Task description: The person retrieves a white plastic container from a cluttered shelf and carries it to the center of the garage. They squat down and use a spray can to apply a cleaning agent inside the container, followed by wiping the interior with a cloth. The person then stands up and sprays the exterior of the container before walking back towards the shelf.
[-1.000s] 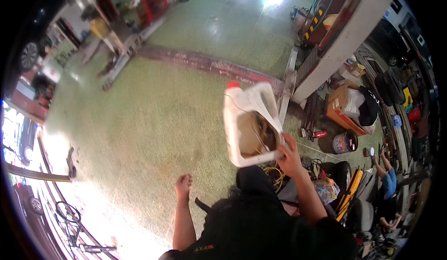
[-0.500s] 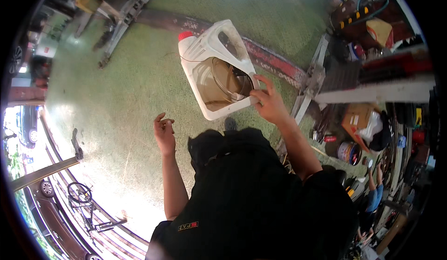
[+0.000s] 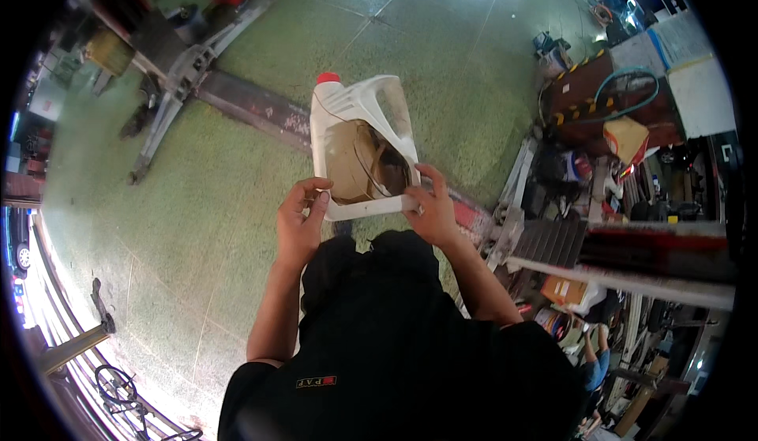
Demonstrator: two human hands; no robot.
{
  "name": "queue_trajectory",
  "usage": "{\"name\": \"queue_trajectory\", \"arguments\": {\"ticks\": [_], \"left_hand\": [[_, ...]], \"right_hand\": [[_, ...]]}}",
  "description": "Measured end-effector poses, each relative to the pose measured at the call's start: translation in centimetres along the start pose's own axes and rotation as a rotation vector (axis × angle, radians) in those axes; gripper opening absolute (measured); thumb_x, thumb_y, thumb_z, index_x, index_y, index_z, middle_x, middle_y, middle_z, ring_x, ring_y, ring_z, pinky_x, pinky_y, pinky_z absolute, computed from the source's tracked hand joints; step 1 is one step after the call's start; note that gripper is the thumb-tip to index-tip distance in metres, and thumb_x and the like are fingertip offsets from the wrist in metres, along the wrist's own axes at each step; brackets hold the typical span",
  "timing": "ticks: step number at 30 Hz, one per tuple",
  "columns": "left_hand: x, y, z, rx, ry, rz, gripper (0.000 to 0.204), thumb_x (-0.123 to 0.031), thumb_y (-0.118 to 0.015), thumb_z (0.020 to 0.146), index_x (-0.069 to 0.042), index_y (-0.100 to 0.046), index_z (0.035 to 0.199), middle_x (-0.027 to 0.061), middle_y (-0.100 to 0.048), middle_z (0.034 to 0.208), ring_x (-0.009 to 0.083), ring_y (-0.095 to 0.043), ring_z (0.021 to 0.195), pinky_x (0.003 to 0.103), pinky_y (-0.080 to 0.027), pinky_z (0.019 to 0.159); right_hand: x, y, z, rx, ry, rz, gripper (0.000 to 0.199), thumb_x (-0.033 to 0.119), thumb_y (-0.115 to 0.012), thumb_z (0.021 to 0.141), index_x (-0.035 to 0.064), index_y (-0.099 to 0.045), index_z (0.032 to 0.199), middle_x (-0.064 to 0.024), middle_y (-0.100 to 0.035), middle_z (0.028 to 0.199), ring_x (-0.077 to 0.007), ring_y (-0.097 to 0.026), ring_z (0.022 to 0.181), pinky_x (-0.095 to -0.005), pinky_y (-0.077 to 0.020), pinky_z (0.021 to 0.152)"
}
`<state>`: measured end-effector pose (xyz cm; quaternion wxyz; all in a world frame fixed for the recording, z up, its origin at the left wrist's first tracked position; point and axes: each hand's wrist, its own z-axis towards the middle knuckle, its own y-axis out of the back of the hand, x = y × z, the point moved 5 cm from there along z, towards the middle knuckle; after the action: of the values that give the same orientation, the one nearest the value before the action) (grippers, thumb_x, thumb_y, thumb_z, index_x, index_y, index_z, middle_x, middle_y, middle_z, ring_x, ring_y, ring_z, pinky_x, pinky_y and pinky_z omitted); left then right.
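Between my two hands is a white plastic jug point(image 3: 366, 209) with a red cap point(image 3: 328, 78) and a moulded handle, one broad side cut away. Inside I see a brownish surface point(image 3: 345, 157) with dark curved shapes, and a thin cord point(image 3: 363, 153) runs across the opening; what lies in there is too unclear to name. My left hand point(image 3: 302, 213) pinches the jug's near left corner. At the near right corner, my right hand point(image 3: 434, 209) grips the rim, thumb and fingers around the edge.
A steel lift arm point(image 3: 170, 113) stretches over the green floor at the left, joined to a low dark floor beam point(image 3: 249, 109). On the right are another lift arm point(image 3: 517, 176), a ridged plate point(image 3: 550, 242) and a cardboard box point(image 3: 563, 288). Another person's arm point(image 3: 602, 346) shows at lower right.
My left hand has come up and taken hold of the jug's near left corner. The jug is turned more upright in the view, and the whole view has shifted.
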<state>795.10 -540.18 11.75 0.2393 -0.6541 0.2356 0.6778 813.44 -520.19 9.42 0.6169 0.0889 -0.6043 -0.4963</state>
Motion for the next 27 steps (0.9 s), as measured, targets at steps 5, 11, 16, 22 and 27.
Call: {"name": "queue_trajectory", "arguments": {"ticks": [5, 11, 16, 22, 27], "left_hand": [[1.2, -2.3, 15.7, 0.098, 0.029, 0.127, 0.018, -0.007, -0.060, 0.095, -0.001, -0.067, 0.111, 0.0043, -0.068, 0.092, 0.0106, -0.062, 0.084, 0.029, -0.050, 0.079], [3.0, -3.4, 35.8, 0.082, 0.165, 0.022, 0.023, -0.022, -0.056, 0.103, -0.002, -0.066, 0.098, -0.0012, -0.058, 0.071, 0.0057, -0.051, 0.064, 0.024, -0.040, 0.058], [2.5, -4.3, 50.8, 0.040, 0.209, 0.070, 0.035, -0.030, -0.053, 0.105, -0.002, -0.065, 0.088, -0.0041, -0.046, 0.058, 0.0046, -0.041, 0.053, 0.025, -0.034, 0.049], [3.4, -3.6, 68.2, -0.113, 0.179, 0.077, 0.028, -0.022, -0.056, 0.103, -0.001, -0.066, 0.088, -0.0009, -0.056, 0.066, 0.0067, -0.050, 0.059, 0.024, -0.040, 0.053], [7.3, -3.5, 83.1, -0.251, 0.185, 0.216, 0.017, -0.006, -0.059, 0.096, -0.002, -0.064, 0.112, 0.0018, -0.060, 0.083, 0.0086, -0.055, 0.070, 0.026, -0.048, 0.061]], "right_hand": [[-7.0, 1.4, 11.3, -0.056, -0.037, -0.135, 0.035, -0.003, -0.072, 0.065, 0.0050, -0.068, 0.099, -0.0196, -0.044, 0.139, -0.0389, -0.059, 0.116, -0.0402, -0.0580, 0.081], [-16.2, 1.7, 27.5, -0.178, -0.070, -0.101, 0.033, 0.001, -0.078, 0.067, 0.0048, -0.067, 0.099, -0.0191, -0.044, 0.139, -0.0406, -0.048, 0.128, -0.0451, -0.0486, 0.099], [-24.5, 3.2, 40.4, -0.197, -0.170, -0.105, 0.036, 0.003, -0.082, 0.065, 0.0028, -0.066, 0.098, -0.0190, -0.046, 0.138, -0.0414, -0.045, 0.128, -0.0475, -0.0439, 0.103], [-30.7, 6.6, 58.9, -0.223, -0.188, -0.095, 0.033, 0.000, -0.078, 0.067, 0.0018, -0.061, 0.095, -0.0196, -0.046, 0.137, -0.0427, -0.045, 0.128, -0.0484, -0.0439, 0.101], [-37.1, 6.2, 73.0, -0.251, -0.161, -0.148, 0.035, 0.001, -0.079, 0.068, 0.0041, -0.063, 0.098, -0.0189, -0.044, 0.138, -0.0415, -0.047, 0.126, -0.0485, -0.0436, 0.102]]}}
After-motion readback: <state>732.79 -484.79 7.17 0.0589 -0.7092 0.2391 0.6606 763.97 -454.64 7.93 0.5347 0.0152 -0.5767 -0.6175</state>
